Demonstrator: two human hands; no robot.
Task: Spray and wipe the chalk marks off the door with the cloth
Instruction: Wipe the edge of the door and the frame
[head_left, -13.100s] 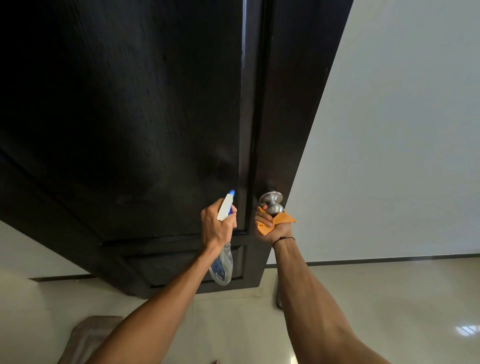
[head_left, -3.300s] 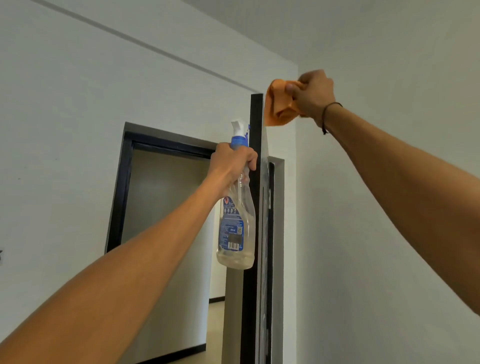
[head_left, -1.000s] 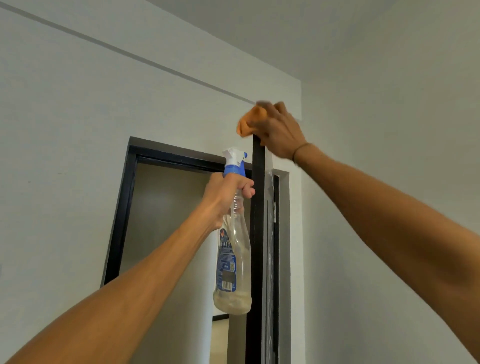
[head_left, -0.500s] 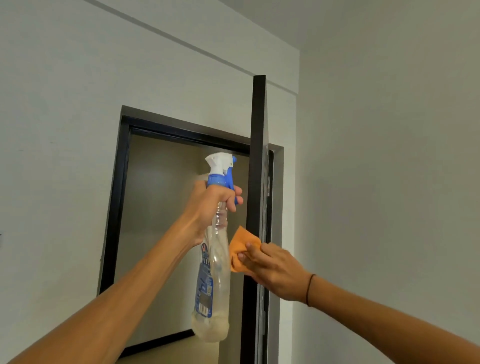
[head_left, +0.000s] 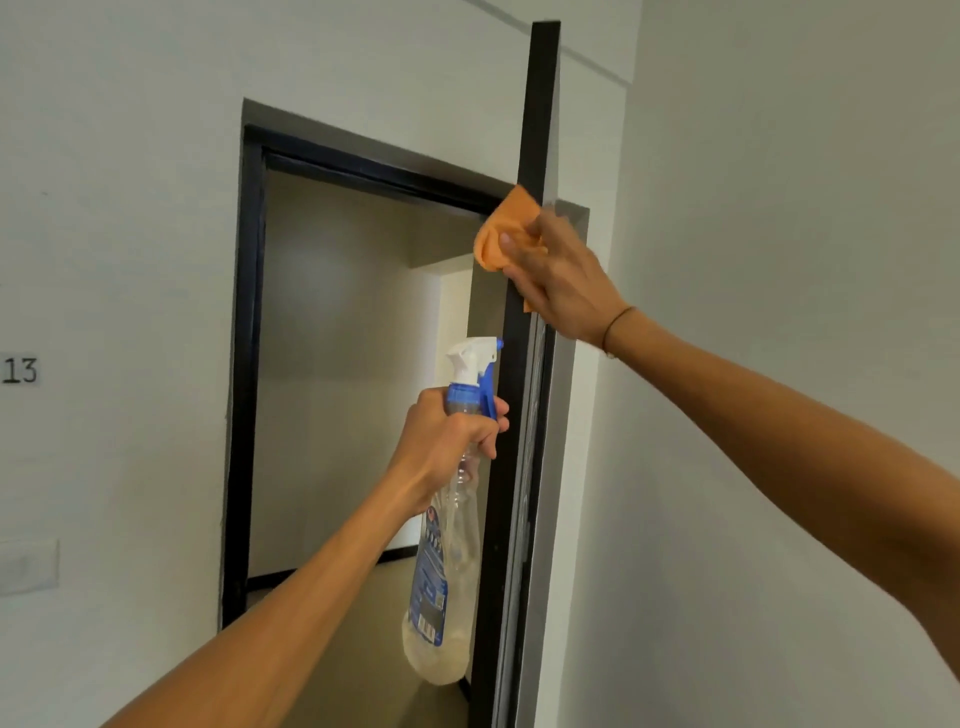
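The dark door (head_left: 537, 119) stands open, and I see it edge-on as a tall black strip. My right hand (head_left: 566, 280) grips the orange cloth (head_left: 501, 231) and presses it against the door's edge, well above the middle. My left hand (head_left: 447, 447) holds the neck of a clear spray bottle (head_left: 447, 582) with a white and blue trigger head, just left of the door's edge and lower down. A little pale liquid sits in the bottle's bottom. No chalk marks show from this angle.
A black door frame (head_left: 244, 364) surrounds an open doorway into a lit room on the left. The number 13 (head_left: 21, 370) and a wall switch plate (head_left: 28, 566) are on the left wall. A plain white wall (head_left: 779, 182) fills the right side.
My right hand has moved the cloth up the door's edge from where it was half a second ago. The view has tilted down a little. The bottle stays in my left hand.
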